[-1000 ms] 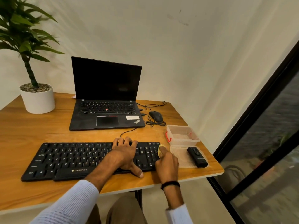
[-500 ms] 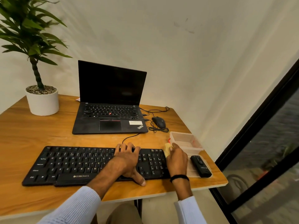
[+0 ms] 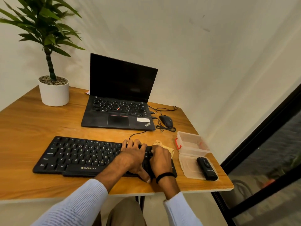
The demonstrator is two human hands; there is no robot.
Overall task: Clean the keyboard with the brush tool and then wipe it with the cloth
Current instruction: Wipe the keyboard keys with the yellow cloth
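Long black keyboard (image 3: 81, 156), flat on the wood desk near the front edge, white letters on the keys, thin black cord out the back. Right part hidden under two hands. Small yellow cloth (image 3: 162, 145), soft and crumpled, at the right end of the keyboard, poking out from under the fingers there. Black brush tool (image 3: 206, 168), short and chunky, lying just right of the keyboard, apart from it.

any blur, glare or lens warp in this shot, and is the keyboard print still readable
Head view: wide-angle warp bends the wall and the table edge; plant leaves look soft; warm dim light, no strong glare; keyboard letters and logo stay readable.
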